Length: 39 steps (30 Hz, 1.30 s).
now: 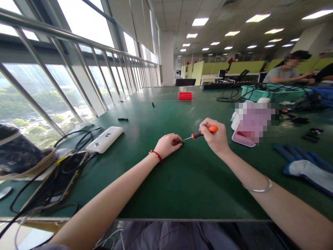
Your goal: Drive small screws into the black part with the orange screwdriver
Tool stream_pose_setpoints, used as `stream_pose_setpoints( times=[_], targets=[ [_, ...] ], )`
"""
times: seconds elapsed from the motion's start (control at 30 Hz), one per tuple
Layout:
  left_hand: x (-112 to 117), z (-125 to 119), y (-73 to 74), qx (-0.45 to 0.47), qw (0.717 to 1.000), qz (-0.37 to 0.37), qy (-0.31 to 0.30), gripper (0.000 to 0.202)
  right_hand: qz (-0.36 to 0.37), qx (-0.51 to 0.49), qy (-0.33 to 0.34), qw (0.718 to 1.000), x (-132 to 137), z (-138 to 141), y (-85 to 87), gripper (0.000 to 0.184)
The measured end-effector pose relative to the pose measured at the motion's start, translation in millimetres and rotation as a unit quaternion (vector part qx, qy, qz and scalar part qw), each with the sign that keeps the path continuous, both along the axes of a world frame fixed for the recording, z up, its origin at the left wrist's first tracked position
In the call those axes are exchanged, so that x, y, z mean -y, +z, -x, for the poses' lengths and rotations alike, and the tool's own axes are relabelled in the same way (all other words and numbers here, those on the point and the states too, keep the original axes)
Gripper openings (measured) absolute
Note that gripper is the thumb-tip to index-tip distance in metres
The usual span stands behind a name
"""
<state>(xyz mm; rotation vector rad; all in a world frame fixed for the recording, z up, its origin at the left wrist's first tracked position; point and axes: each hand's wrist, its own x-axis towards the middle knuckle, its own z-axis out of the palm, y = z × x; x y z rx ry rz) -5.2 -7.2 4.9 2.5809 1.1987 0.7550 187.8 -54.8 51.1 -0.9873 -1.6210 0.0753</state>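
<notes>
On the green table, my left hand is closed on a small black part, mostly covered by the fingers. My right hand wraps round the handle of an orange and black screwdriver. Its thin metal shaft points left, and the tip meets the black part at my left fingertips. I cannot tell exactly where the tip sits on it. Farther off lie a short black strip and a small black piece.
A red tray stands farther back. To the left are a white power bank, cables and a phone. On the right lie a pink case, blue-white gloves and a teal basket. Another person sits beyond.
</notes>
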Motion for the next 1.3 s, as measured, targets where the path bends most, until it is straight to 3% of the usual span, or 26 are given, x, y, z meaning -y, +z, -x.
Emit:
stream_pose_setpoints(
  times=[0.3, 0.63, 0.8, 1.0, 1.3],
  targets=[
    [5.5, -1.5, 5.6, -0.052, 0.998, -0.036, 0.012, 0.020, 0.008, -0.011, 0.018, 1.000, 1.2, 2.1, 1.6, 0.007],
    [5.3, -2.7, 5.6, -0.090, 0.991, -0.096, -0.019, 0.021, -0.006, 0.010, 0.014, 1.000, 5.9, 3.8, 3.8, 0.010],
    [1.5, -3.9, 1.8, -0.056, 0.995, -0.076, -0.018, 0.018, -0.009, 0.074, -0.018, 0.997, 5.7, 11.8, 13.2, 0.012],
    [-5.7, -2.3, -4.2, -0.026, 0.998, -0.050, 0.002, 0.021, -0.009, 0.193, -0.001, 0.981, -12.5, 24.6, 28.2, 0.017],
    [-7.9, -1.7, -5.2, 0.001, 1.000, -0.018, -0.012, 0.018, 0.027, 0.162, 0.001, 0.986, -40.9, 35.9, 46.6, 0.020]
  ],
)
